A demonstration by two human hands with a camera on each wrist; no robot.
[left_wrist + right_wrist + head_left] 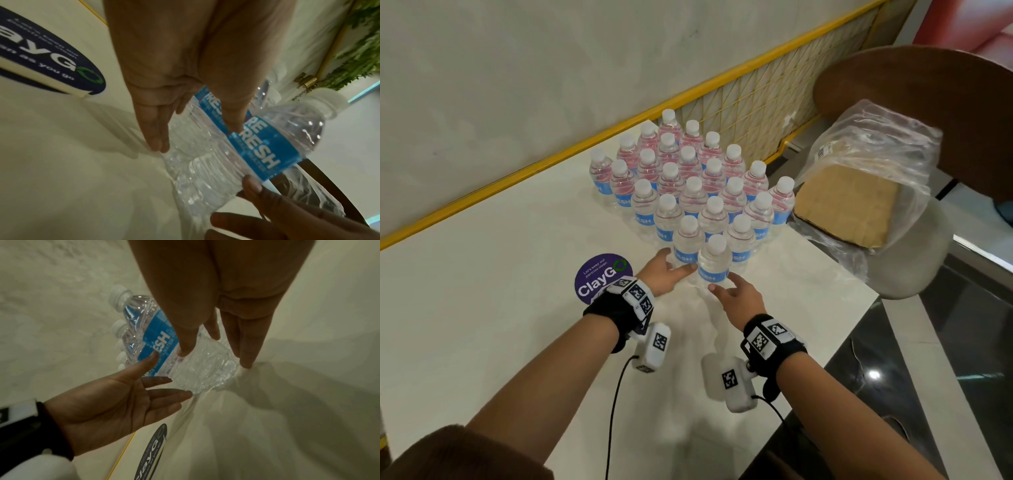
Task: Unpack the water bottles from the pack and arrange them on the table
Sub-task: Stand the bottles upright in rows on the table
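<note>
Purple sticker [604, 278] beside spread hands [700, 282] flanking front bottle [714, 262]; bag [859, 178] right.

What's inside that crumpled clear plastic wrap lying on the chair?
Inside the plastic wrap lies a flat brown cardboard sheet; no bottles show through it. Whatever is under the cardboard is covered.

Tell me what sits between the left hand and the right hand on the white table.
One clear plastic water bottle with a blue label, upright at the near tip of the group. The left hand and right hand flank it with straight fingers; the head view shows this best.
</note>
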